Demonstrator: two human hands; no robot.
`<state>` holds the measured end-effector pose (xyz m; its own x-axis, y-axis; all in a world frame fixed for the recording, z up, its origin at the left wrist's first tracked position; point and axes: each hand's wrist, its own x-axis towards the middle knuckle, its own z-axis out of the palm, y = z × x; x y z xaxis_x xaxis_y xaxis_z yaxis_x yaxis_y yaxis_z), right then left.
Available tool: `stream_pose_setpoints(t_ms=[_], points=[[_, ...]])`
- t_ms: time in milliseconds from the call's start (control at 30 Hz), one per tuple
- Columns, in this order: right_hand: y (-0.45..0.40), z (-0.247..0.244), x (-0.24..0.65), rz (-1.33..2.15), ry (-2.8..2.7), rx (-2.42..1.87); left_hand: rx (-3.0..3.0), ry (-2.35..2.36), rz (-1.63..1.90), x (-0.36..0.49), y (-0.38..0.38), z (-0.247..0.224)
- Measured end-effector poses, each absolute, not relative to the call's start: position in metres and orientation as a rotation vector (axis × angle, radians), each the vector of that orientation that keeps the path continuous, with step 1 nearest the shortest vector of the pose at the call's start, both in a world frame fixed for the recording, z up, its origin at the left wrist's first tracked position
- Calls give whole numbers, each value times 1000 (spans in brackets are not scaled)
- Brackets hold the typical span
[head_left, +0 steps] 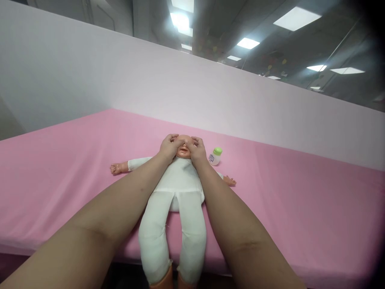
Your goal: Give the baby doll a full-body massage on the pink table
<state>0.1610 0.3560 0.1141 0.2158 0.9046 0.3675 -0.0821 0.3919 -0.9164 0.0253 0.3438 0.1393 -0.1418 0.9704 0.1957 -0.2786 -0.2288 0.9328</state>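
A baby doll (pixel 180 176) with a white cloth body lies on its back, its feet toward me and its arms spread to both sides. My left hand (pixel 169 148) is wrapped round one side of the doll's head (pixel 184 154), and my right hand (pixel 196 149) round the other. Both thumbs rest on the face around the eyes and nose, which they partly cover. The doll's mouth shows below them. Just right of my right hand stands a small clear bottle (pixel 214 157) with a green cap and a printed label.
A pink sheet (pixel 288 208) covers the padded surface beneath the doll. The doll's lower legs reach over its front edge. Behind it rises a pale partition (pixel 186 92) with a dark, glass-like area above that shows bright ceiling lights.
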Motion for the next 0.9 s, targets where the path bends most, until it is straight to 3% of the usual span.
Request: stream_pose_setpoints(t_ms=[333,500,633,900], points=[[360,116,163,1002,-949,-914,966,866,1482,24,343,142],[350,120,176,1151,-1103,-838,1125,795,1241,-2,336,143],[341,121,184,1064,-1344,-871,1208,809,1151,-17,330,143],[331,124,180,865,-1483,-1167,1518,1091,1357,-18,330,136]])
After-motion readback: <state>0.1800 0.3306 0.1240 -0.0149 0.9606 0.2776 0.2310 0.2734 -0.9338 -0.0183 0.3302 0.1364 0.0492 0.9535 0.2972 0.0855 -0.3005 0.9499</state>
